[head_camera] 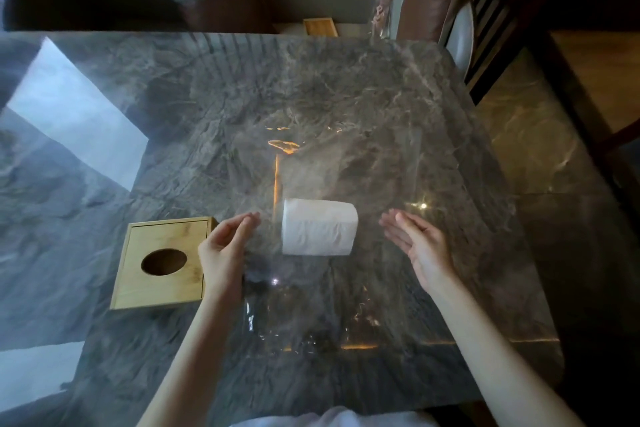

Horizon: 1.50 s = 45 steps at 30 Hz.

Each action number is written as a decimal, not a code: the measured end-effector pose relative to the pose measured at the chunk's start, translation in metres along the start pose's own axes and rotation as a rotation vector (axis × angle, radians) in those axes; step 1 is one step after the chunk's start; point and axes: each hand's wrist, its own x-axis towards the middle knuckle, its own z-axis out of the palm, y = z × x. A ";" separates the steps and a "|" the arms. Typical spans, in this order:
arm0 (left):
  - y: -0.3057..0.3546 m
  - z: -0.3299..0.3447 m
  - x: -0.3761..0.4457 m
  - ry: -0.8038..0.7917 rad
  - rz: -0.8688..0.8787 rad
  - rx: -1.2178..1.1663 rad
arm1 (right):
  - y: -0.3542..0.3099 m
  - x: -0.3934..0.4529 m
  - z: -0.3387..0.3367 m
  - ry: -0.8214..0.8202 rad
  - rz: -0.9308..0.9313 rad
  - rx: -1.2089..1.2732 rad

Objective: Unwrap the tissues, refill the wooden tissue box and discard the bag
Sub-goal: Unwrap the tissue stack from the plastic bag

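Observation:
A white tissue roll (319,231) lies on its side in the middle of the grey marble table (346,87). A clear plastic bag (304,308) is spread around and below the roll, blurred and glinting; I cannot tell whether the roll is inside it. My left hand (223,250) is just left of the roll, its thumb and fingers pinched at the bag's left edge. My right hand (417,246) is held open to the right of the roll, palm facing it and touching nothing. The wooden tissue box (138,288), with an oval hole in its top, stands beside my left hand.
A small wooden panel (320,27) lies beyond the table's far edge. A chair with a brown and grey cushion (433,0) stands at the far right corner. Bright window reflections (76,114) cross the table's left side.

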 end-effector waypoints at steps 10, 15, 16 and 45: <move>0.009 0.001 0.002 -0.005 0.023 -0.019 | -0.012 0.005 -0.002 -0.003 0.017 -0.042; 0.007 0.015 0.027 0.015 -0.008 0.058 | -0.016 0.022 0.001 0.010 0.058 -0.109; 0.003 0.017 0.032 0.030 -0.030 0.073 | -0.016 0.025 0.003 0.013 0.067 -0.123; -0.001 0.011 -0.011 -0.002 -0.159 0.006 | -0.002 0.002 -0.014 -0.018 0.039 -0.148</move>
